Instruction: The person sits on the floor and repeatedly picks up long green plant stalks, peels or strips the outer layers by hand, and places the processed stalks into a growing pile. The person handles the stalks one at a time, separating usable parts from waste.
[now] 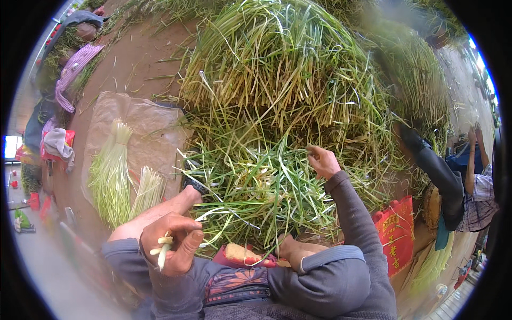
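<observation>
Several pale-ended green stalks (164,249) are in my left hand (174,242), their white ends poking out below the curled fingers and thin leaves trailing right. My right hand (325,162) hovers at the right edge of a loose heap of green leaves (260,184), fingers partly bent; whether it grips a leaf there is unclear. Beyond the heap lies a large pile of long green stalks with yellowish ends (280,60). On a brown sheet (148,116) at the left rest a tied bundle of pale stalks (110,176) and a smaller bunch (148,192).
A red bag bearing writing (396,236) stands right of my right sleeve. Between my legs lies a yellowish block on red material (240,253). Other people sit at the right (478,196), beside more stalks. A striped pink cloth (78,68) and a grey cloth (59,143) are at the left.
</observation>
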`<state>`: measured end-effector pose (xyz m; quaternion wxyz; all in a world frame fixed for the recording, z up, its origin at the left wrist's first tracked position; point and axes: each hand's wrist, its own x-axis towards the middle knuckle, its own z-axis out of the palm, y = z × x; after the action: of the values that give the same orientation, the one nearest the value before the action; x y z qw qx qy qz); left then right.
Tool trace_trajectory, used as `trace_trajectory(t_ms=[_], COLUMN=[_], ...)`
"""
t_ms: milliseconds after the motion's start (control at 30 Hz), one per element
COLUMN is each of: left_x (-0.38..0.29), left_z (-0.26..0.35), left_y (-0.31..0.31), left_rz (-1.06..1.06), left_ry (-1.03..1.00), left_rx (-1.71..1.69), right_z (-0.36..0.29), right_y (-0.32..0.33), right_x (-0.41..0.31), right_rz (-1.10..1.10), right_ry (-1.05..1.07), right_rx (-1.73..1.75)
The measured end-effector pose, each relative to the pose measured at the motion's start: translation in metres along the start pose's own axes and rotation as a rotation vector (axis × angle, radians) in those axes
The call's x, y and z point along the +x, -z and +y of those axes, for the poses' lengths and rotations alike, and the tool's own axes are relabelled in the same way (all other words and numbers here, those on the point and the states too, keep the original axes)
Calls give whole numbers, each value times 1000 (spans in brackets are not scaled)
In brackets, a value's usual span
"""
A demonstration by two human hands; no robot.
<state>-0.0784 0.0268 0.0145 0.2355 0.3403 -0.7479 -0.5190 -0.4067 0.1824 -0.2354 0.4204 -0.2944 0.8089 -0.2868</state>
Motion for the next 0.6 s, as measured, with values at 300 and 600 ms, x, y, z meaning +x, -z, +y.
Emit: trace_trajectory(t_ms=[300, 600], left_x=[14, 26], left_z=[-9, -4], left_y=[-19, -51], left_rz=[-60, 12], left_ry=[36, -87], left_rx=[11, -118], right_z=[-43, -135], right_y=[-62, 4], right_x=[39, -87], right_rz=[-158, 108], right_ry=[-14, 746], right_rx=[140, 229])
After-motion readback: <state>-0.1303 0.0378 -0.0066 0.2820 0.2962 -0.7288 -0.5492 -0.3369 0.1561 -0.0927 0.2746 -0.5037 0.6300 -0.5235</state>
